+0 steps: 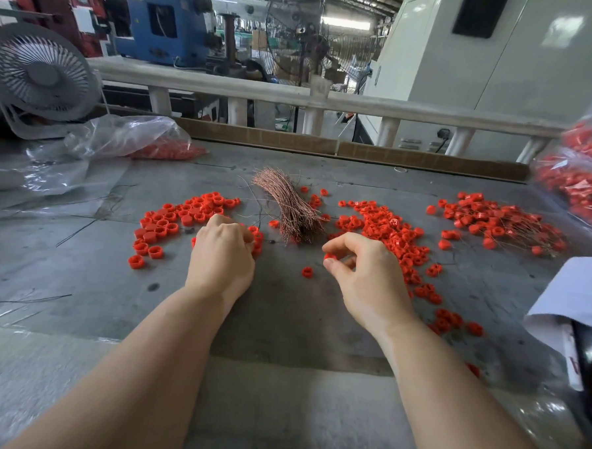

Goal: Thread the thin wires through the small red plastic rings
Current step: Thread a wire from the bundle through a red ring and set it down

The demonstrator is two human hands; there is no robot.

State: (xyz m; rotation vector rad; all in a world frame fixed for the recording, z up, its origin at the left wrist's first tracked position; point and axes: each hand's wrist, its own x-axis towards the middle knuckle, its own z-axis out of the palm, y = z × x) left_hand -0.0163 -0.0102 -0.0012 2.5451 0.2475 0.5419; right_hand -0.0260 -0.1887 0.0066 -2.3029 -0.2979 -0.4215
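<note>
Wire bundle (290,207), coppery and finely twisted, is laid on the grey table (282,326) between two scatters of rings; its long axis runs from the far left, where the strands fan out loosely, toward the near right, where the ends are bunched and frayed. A few stray dark wires are seen trailing from it to the left.

One small red ring (329,257) is pinched between thumb and forefinger of the right hand (363,282), just in front of the bundle's near end; the other fingers are curled loosely. A single ring (307,272) is left lying on the table just to the left of that hand. The left hand (222,254) is placed knuckles-up on the near edge of the left pile of rings (181,221), fingers curled down among them; whether anything is gripped cannot be told.

The rings are short, glossy plastic cylinders, some standing open-end up, some on their sides. A denser right pile (386,232) is spread beside the bundle, and farther right a pile of threaded rings (493,224) is seen with thin wires sticking out. Clear crinkled plastic bags (584,184) of red parts are set at the right edge, and another bag (138,140) at the far left beside a white fan (42,73)
</note>
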